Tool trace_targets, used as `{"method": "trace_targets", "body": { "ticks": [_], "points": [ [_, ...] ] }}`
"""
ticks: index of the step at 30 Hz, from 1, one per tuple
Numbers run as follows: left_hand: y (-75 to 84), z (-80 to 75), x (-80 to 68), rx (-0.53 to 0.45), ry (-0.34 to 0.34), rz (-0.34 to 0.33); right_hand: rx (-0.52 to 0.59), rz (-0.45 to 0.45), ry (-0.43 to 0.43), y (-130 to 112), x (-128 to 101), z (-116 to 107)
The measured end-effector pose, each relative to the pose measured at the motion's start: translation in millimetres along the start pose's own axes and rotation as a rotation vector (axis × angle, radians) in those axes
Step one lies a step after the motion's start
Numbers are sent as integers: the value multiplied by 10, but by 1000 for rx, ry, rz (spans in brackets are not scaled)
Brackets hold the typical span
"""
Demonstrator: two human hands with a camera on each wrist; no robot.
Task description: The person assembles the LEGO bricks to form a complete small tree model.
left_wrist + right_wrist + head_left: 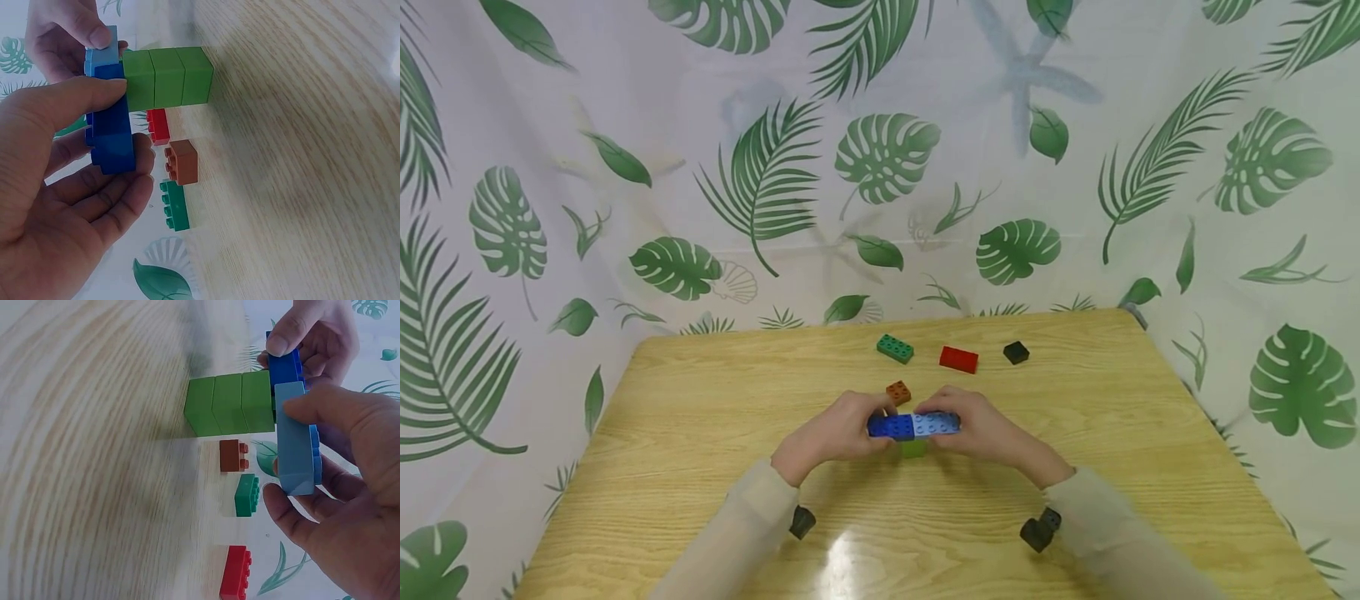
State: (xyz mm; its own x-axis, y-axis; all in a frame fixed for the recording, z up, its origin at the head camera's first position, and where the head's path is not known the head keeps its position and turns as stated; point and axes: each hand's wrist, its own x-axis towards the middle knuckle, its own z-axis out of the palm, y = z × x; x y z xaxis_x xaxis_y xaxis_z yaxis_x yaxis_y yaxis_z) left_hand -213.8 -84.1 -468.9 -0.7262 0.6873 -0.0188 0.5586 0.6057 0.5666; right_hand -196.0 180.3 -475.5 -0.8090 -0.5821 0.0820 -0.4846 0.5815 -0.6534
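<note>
A dark blue brick (891, 427) and a light blue brick (936, 423) sit end to end, studs up, at the top of a column of light green bricks (169, 78) standing on the table. My left hand (842, 427) pinches the dark blue brick at its outer end, thumb on the near side and fingers curled behind. On the other side, my right hand (985, 429) grips the light blue brick (294, 440) the same way. Both wrist views show the blue bricks right against the green column.
Just beyond the column lies an orange-brown brick (898, 392). Farther back are a green brick (895, 348), a red brick (958, 359) and a small black brick (1016, 352). The wooden table (715, 383) ends at a leaf-patterned curtain (880, 250).
</note>
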Motion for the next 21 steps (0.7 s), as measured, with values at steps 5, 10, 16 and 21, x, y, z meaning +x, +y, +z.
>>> {"method": "trace_targets", "body": {
  "ticks": [5, 10, 16, 21],
  "points": [
    [-4, 6, -3, -1, 2, 6, -12, -7, -12, -2, 17, 4],
    [-7, 14, -2, -4, 7, 6, -17, -22, -29, -15, 27, -11],
    [-19, 31, -14, -30, 31, -2, -28, -37, -40, 5, 40, -6],
    [-57, 94, -39, -94, 51, -19, -22, -46, -41, 10, 33, 9]
  ]
}}
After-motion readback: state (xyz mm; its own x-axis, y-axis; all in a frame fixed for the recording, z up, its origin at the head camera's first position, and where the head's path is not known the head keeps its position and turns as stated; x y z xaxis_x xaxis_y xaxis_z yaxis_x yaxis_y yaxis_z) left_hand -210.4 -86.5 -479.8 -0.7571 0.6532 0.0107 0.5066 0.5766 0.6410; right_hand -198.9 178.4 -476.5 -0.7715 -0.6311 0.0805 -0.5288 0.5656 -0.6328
